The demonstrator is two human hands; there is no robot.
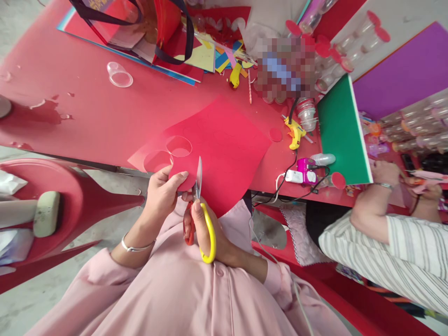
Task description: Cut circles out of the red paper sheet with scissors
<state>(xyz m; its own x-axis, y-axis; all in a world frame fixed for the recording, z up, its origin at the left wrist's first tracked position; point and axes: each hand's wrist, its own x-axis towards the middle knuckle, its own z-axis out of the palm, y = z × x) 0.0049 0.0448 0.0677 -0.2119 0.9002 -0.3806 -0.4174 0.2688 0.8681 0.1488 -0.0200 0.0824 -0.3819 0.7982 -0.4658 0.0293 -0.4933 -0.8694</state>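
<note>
My left hand (pixel 161 193) pinches a rounded piece of red paper (pixel 182 174) between thumb and fingers. In my right hand (pixel 210 228) is a pair of scissors (pixel 212 240) with one yellow and one red handle loop. Its blades are parted and point away from me, right beside the paper piece. Behind my hands a large red sheet of paper (pixel 231 144) lies over the table's front edge. Two round cut-outs show at its left corner, and faint circle outlines are drawn on it.
On the red table (pixel 94 112) are a clear plastic lid (pixel 121 78), a yellow glue gun (pixel 296 133), a pink plug adapter (pixel 307 171) with cables and a green board (pixel 345 130). A red stool (pixel 84 186) stands at left. A co-worker's arm (pixel 371 200) is at right.
</note>
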